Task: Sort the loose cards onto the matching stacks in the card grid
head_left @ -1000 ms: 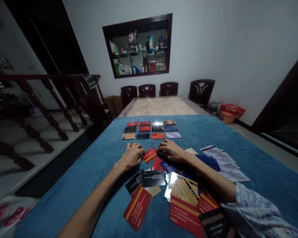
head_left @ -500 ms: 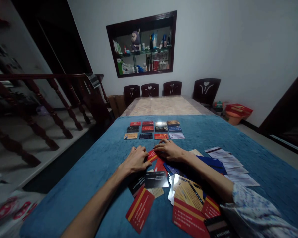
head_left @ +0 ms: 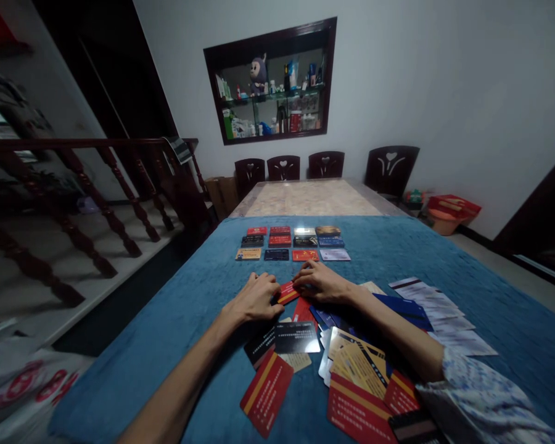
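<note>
Between my two hands lies a red card (head_left: 287,293) with a yellow stripe. My left hand (head_left: 256,297) grips its left end, with the thumb at the near edge and the fingers curled. At the right end, the curled fingers of my right hand (head_left: 322,282) hold the same card; their tips are partly hidden. Just below are another red card (head_left: 304,310), a glossy black card (head_left: 298,338) and a tilted red card (head_left: 267,393). Under my right forearm spread blue cards (head_left: 404,310), and gold cards (head_left: 358,364) lie nearer me.
Beyond my hands, small card stacks stand in three rows, including an orange-and-red one (head_left: 305,255) and a white one (head_left: 335,254). White cards (head_left: 444,311) fan out at the right. A blue cloth (head_left: 176,320) covers the table's near part. Dark chairs (head_left: 326,164) stand behind.
The view has shifted slightly, so everything sits a little further right. The red card between my hands now lies more level, and both hands remain on it.
</note>
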`<state>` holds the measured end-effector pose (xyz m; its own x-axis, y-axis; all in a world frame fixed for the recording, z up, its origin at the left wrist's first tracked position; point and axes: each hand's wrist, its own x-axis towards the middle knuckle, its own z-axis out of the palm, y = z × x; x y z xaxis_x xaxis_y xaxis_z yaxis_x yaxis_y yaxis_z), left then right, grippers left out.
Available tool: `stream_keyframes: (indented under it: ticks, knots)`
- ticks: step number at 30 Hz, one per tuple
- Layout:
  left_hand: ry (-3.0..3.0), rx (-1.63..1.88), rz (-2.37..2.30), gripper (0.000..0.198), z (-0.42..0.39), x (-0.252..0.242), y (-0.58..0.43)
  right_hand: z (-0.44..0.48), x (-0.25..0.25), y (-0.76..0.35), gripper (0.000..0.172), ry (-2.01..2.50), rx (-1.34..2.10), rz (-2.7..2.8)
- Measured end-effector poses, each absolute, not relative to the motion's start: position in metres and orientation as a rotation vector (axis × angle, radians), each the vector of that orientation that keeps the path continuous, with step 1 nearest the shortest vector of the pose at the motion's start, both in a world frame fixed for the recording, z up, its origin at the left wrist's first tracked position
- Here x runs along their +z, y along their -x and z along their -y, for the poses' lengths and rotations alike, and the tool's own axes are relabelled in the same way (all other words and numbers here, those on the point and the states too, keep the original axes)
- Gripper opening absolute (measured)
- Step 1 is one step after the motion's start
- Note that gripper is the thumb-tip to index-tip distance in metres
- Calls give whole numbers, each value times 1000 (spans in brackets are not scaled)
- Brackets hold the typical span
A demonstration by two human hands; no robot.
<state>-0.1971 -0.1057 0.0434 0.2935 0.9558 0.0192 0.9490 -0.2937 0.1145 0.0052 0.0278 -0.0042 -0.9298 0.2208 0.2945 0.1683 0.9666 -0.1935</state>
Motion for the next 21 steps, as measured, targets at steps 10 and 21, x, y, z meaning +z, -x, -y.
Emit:
stream_keyframes:
  ticks: [10, 21]
  knots:
    - [-2381, 492, -1679, 17, 95, 38, 217, -25, -1, -3, 27, 187, 166, 2611]
    - [-2333, 839, -1744, 21, 83, 18, 222, -25, -6, -1, 30, 297, 114, 2483]
